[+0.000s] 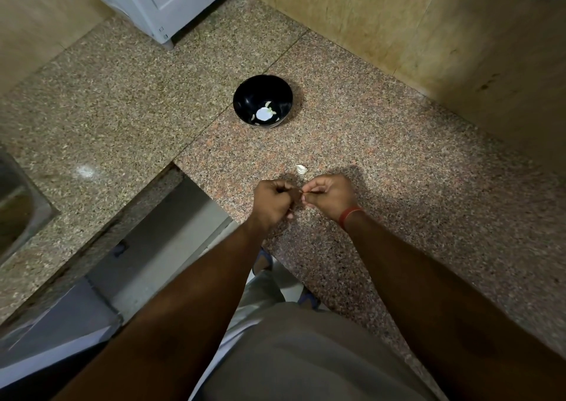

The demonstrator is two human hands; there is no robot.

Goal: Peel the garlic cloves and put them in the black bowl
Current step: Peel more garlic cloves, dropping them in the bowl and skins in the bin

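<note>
Mid-peel: left hand and right hand both curled, pinching what looks like a garlic clove between them; next, strip skin, drop into black bowl; unpeeled clove waiting on desk.

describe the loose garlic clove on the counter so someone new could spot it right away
Start at the black bowl on the speckled stone counter and come toward the person's hands. Just beyond the right hand lies a garlic clove. It is the only pale thing lying loose on the stone, outside the bowl.
</note>
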